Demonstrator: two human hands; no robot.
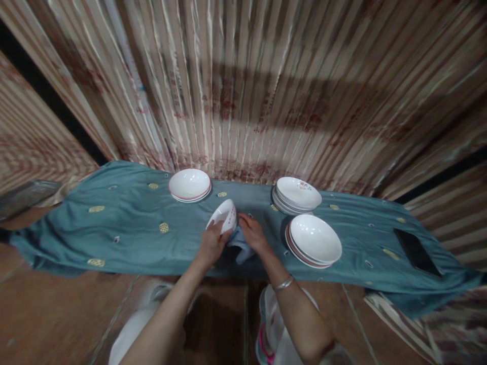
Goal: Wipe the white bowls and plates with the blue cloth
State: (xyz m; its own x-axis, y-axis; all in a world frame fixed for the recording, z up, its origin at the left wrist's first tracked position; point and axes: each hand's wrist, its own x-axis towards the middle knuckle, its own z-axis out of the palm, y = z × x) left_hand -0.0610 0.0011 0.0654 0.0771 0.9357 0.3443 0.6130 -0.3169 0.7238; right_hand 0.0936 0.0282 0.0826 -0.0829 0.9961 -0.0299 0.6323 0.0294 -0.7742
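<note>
A white bowl (222,213) with small reddish marks on its outside is tilted on its side above the cloth-covered table. My left hand (213,243) grips its near rim, fingers closed on it. Against the bowl's right side, my right hand (251,232) is closed on a light blue cloth (240,246), which hangs down below the fingers. To the right stands a stack of white bowls (315,239), some with red rims. Behind it is a stack of white plates (299,193), the top one with a flower print. At the back left sits a short stack of red-rimmed bowls (189,183).
A teal patterned cloth (133,230) covers the long table. Near its right end lies a black phone-like slab (416,251). A striped curtain (243,91) hangs right behind the table. My legs and the tiled floor (216,324) are below the front edge.
</note>
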